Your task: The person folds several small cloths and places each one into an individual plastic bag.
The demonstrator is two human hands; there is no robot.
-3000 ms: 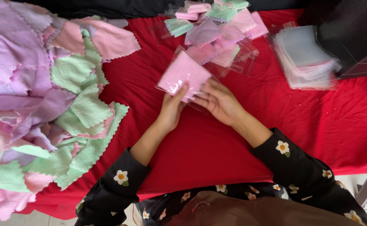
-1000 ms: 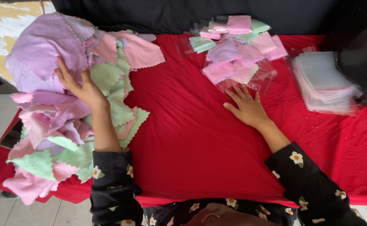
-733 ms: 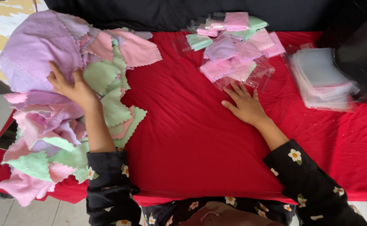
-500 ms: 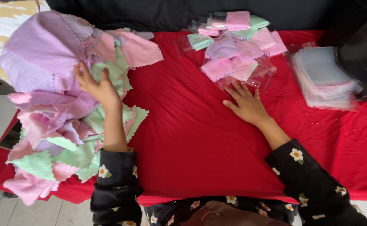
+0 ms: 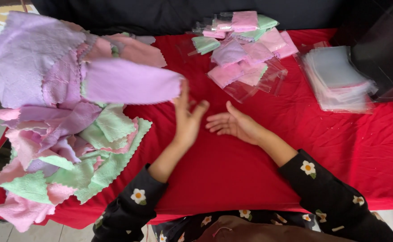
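While the left hand (image 5: 188,117) was buried in the heap of loose cloths half a second earlier, it now stands over the red table cover (image 5: 232,179), drawing a lilac cloth (image 5: 131,83) out sideways by one corner. The pinch falls between thumb and fingers at the cloth's right edge; the cloth is blurred and stretched flat in the air, its far end still over the cloth pile (image 5: 57,130) of lilac, pink and green pieces at the left. The right hand (image 5: 232,125), which lay palm down near the bagged goods, has turned palm up, fingers spread and holding nothing, just beside the left hand. By judgement, one cloth has been separated from the stock and is being brought to the open working area, with the free hand placed to receive it. Packed cloths in clear bags (image 5: 245,49) lie at the far edge; a stack of empty clear bags (image 5: 339,80) sits to the right, untouched.
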